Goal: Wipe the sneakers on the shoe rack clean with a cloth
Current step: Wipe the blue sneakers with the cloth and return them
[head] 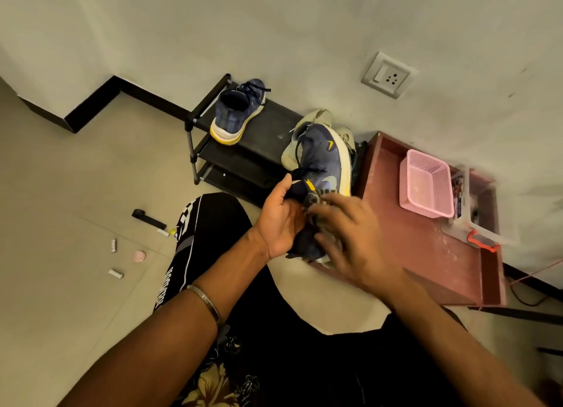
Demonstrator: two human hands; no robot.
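Observation:
A navy sneaker with a white and yellow sole is held up in front of the black shoe rack. My left hand grips it around the heel and collar. My right hand presses a dark crumpled cloth against the shoe's side; the hand is motion-blurred. The matching navy sneaker stands on the rack's top shelf, heel toward me. A pale beige shoe lies on the rack behind the held sneaker, mostly hidden.
A reddish wooden shelf unit lies right of the rack, holding a pink plastic basket and a clear box with a red clip. Small items, among them a black bar and a pink disc, lie on the floor at left. My knee is just below the rack.

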